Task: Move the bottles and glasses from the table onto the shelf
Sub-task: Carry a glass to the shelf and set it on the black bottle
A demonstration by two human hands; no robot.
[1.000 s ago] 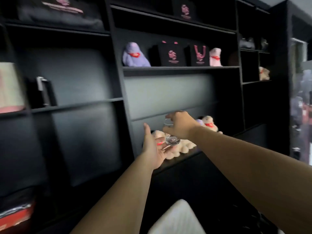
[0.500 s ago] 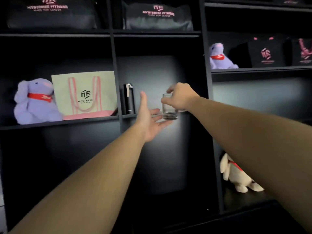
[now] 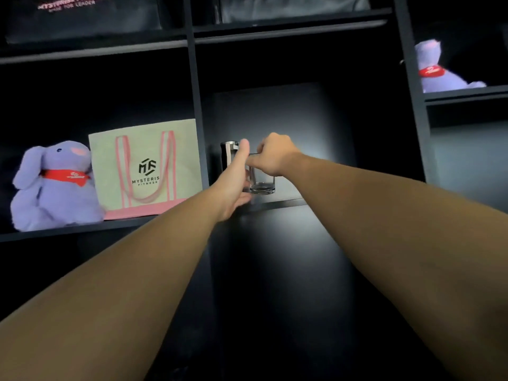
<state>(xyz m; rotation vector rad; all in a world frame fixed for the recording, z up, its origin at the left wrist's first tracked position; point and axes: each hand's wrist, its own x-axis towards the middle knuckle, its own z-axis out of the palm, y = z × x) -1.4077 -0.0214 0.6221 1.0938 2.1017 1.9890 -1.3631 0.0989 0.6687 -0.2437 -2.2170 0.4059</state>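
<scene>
A clear glass tumbler (image 3: 262, 180) stands upright on or just above the black shelf board (image 3: 286, 200) in the middle compartment. My right hand (image 3: 272, 155) grips its rim from above with the fingertips. My left hand (image 3: 233, 182) is open, palm toward the glass's left side, fingers at its base, thumb up. Behind my left thumb stands a dark bottle with a silver cap (image 3: 228, 154) at the compartment's left wall, partly hidden.
A cream and pink tote bag (image 3: 147, 167) and a purple plush rabbit (image 3: 53, 185) fill the left compartment. Another purple plush (image 3: 439, 70) sits on the upper right shelf. Dark bags (image 3: 82, 15) lie on the top shelves. Black uprights flank the compartment.
Both hands have carried the glass forward into the middle compartment and lowered it to the shelf board beside the bottle. My view has moved closer to the shelf.
</scene>
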